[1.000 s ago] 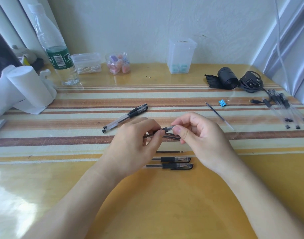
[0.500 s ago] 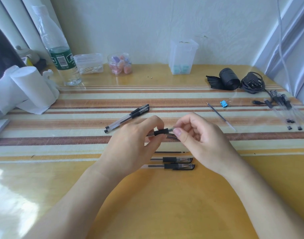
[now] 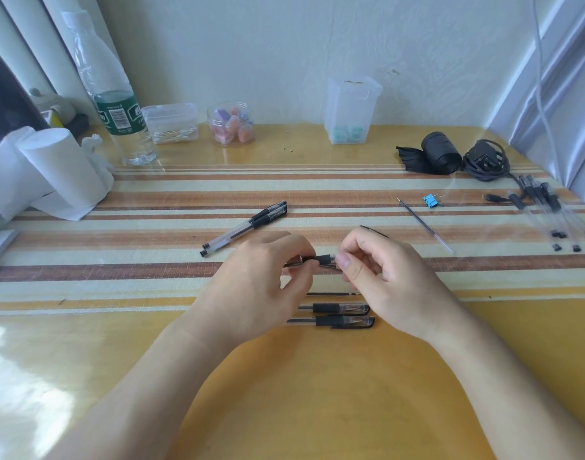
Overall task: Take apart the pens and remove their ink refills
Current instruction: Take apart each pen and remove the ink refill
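A clear-barrelled pen with a black grip is held level above the striped mat, between both hands. My left hand pinches the barrel side; my right hand pinches the tip end, and a black cap pokes out behind its fingers. Two whole pens lie side by side, slanted, just beyond my left hand. Below the hands lie a thin refill and two capped pens. Another loose refill lies to the right. Several emptied clear barrels sit at the far right.
A paper roll and a water bottle stand at the left. Small plastic tubs and a clear box line the wall. A blue binder clip, a black roll and a coiled cable sit at the right.
Both hands stay on the same pen in mid-air. The fingers have shifted slightly along it, and the black grip now shows more between them.
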